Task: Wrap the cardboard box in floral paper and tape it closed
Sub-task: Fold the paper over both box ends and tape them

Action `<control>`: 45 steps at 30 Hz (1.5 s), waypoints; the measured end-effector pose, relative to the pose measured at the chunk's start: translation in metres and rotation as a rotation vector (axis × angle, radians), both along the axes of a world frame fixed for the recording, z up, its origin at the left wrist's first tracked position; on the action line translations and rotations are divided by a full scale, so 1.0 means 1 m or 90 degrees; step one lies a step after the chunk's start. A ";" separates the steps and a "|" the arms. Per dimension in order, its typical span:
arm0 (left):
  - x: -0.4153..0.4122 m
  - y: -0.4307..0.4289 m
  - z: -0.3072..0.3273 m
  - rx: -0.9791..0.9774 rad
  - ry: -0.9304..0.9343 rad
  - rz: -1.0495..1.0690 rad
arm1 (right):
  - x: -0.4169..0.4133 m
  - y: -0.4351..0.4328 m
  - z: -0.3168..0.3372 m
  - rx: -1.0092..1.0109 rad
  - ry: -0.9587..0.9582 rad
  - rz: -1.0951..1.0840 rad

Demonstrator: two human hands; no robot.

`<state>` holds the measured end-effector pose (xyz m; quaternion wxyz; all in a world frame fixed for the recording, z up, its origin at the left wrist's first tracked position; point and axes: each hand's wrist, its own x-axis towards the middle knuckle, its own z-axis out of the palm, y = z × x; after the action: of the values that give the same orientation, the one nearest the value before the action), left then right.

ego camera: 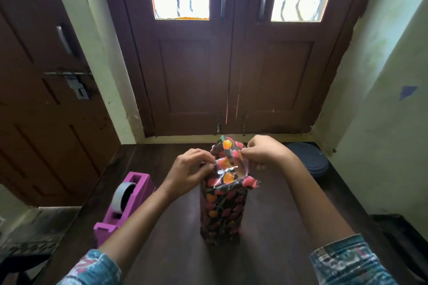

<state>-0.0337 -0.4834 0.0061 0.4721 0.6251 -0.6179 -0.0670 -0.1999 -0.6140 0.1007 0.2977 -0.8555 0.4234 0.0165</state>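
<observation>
Both hands work at the open top end of the cardboard box (221,215), which stands upright on its short end near the middle of the dark table (273,227), its sides already covered in floral paper (228,146). Left hand (192,168): fingers curled, fingertips pinching at the near-left paper edge, where a glinting strip of tape (228,168) lies; whether it grips tape or paper cannot be told. Right hand (266,152): fingers curled, pinching the upstanding far flap. Assessment: the paper is thin and glossy, likely slippery and easily torn or creased; hold flaps close to the fold, not by the tips. The box appears light and tall, so liable to tip; press downward, not sideways. Pink tape dispenser (129,194) sits to the left, apart from the box.
</observation>
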 end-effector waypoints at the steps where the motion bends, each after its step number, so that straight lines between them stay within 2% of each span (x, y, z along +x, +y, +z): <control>1: 0.002 0.003 0.000 0.034 -0.011 -0.020 | -0.001 -0.001 -0.002 0.017 -0.010 0.003; 7: -0.004 -0.004 -0.001 0.171 -0.125 -0.014 | -0.002 0.002 -0.013 0.100 -0.078 0.040; 12: -0.008 -0.009 0.007 0.209 -0.262 -0.009 | -0.007 -0.001 -0.021 0.165 -0.121 0.058; 17: -0.010 -0.011 0.014 0.188 -0.131 -0.030 | -0.014 -0.003 -0.024 0.208 -0.182 0.045; 23: -0.018 -0.016 0.016 0.234 -0.129 -0.041 | -0.017 -0.001 -0.026 0.239 -0.206 0.043; 27: -0.024 -0.014 0.014 0.302 -0.241 -0.076 | -0.021 -0.003 -0.030 0.252 -0.218 0.042; 32: -0.029 -0.021 0.022 0.351 -0.443 -0.081 | -0.027 -0.006 -0.034 0.270 -0.241 0.027; 36: -0.029 -0.032 0.026 0.377 -0.483 -0.089 | -0.029 -0.010 -0.038 0.252 -0.239 0.010; 38: -0.032 -0.037 0.025 0.387 -0.473 -0.097 | -0.030 -0.011 -0.041 0.247 -0.236 0.007; 41: -0.037 -0.042 0.024 0.407 -0.363 -0.101 | -0.034 -0.010 -0.042 0.266 -0.257 -0.007; 45: -0.032 -0.039 0.027 0.390 -0.039 -0.130 | -0.037 -0.009 -0.041 0.295 -0.292 -0.026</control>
<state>-0.0661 -0.5224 0.0326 0.2342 0.6747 -0.6424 -0.2780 -0.2367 -0.6226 0.0592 0.5721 -0.7381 0.3471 -0.0866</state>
